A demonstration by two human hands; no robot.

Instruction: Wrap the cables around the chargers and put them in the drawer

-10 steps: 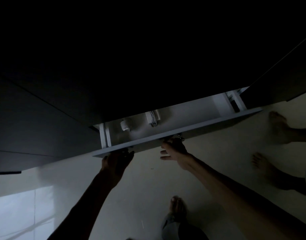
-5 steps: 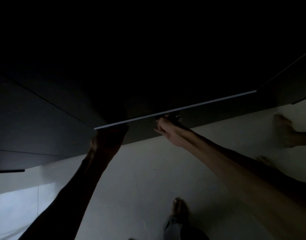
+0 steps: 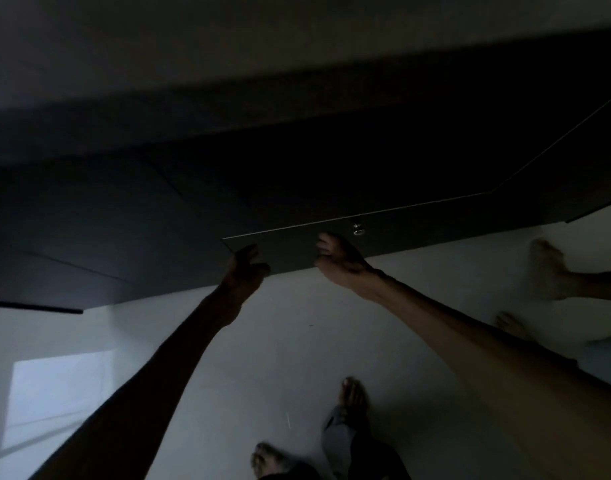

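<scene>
The dark drawer front [image 3: 418, 233] sits flush with the dark cabinet, so the chargers and their cables are hidden inside. A small metal knob [image 3: 358, 230] shows near the drawer's top edge. My left hand [image 3: 245, 271] is at the drawer front's lower left corner with its fingers spread and relaxed. My right hand [image 3: 338, 258] lies flat against the drawer front just left of and below the knob, holding nothing.
The dark cabinet [image 3: 124, 220] fills the upper half of the view. Below it lies a pale glossy floor [image 3: 297, 358]. My own feet [image 3: 352, 396] stand at the bottom; another person's feet [image 3: 546, 268] are at the right.
The drawer was open a second ago with two white chargers visible inside. Both hands pushed it in, and it is now shut. The view has tilted upward a little.
</scene>
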